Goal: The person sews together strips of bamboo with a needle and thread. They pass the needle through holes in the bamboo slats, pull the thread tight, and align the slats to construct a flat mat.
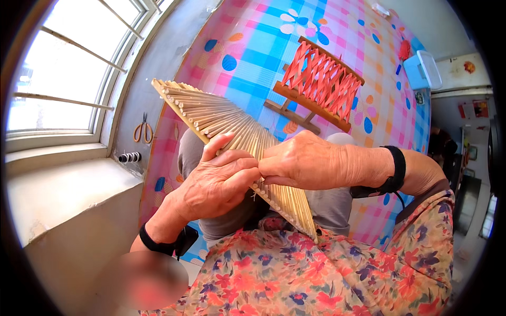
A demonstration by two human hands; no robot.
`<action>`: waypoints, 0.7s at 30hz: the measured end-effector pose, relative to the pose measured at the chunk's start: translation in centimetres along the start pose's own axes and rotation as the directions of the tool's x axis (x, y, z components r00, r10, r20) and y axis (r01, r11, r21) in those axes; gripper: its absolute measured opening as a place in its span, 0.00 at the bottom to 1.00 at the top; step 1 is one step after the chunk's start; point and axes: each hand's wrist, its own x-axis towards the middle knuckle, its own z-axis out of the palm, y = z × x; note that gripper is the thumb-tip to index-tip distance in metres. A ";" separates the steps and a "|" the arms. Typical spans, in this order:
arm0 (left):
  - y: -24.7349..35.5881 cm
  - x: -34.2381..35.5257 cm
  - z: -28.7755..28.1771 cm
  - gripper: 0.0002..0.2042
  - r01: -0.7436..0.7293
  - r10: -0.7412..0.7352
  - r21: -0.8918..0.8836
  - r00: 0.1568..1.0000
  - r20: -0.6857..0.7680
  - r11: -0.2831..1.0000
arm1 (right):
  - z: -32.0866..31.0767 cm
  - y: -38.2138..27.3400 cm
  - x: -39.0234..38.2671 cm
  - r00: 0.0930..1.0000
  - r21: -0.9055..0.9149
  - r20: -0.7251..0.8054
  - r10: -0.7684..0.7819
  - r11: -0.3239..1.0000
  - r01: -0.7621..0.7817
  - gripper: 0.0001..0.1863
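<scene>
A fan-twisted mat of pale straw-like stalks (232, 118) slants across my lap, its upper end at the left and its lower end against my floral top. My left hand (216, 176) is closed on the near edge, fingers curled over the stalk ends. Beside it, my right hand (311, 160) makes a pinch at the middle of the mat, its fingertips meeting the left hand's. Whatever sits between those right fingertips is hidden. A short thread end (254, 196) pokes out under the edge just below both hands.
Ahead, a wooden frame (311, 105) wound with red ribbon (321, 79) stands on a colourful checked cloth (253, 47). Scissors (143, 131) and a black-and-white coil (129, 157) lie at the left by the barred window (63, 73). A blue plastic bin (416, 73) is far right.
</scene>
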 end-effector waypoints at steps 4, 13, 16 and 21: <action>-0.5 -0.3 -0.1 0.15 -0.065 0.064 -0.013 0.998 -0.026 0.998 | -0.5 0.7 0.4 0.964 -0.201 0.088 -0.252 0.943 0.265 0.05; -1.5 -0.2 -0.4 0.12 -0.133 0.133 -0.026 0.991 -0.017 0.991 | -1.4 1.4 0.3 0.910 -0.299 0.184 -0.372 0.860 0.413 0.06; -1.6 -0.8 -0.6 0.11 -0.098 0.098 -0.021 0.995 0.016 0.995 | -3.5 1.6 -0.6 0.927 -0.310 0.191 -0.323 0.876 0.370 0.06; -1.6 -0.5 -1.0 0.14 -0.031 0.031 -0.048 1.000 -0.001 0.998 | -4.8 0.8 -1.3 0.956 -0.358 0.130 -0.265 0.886 0.294 0.07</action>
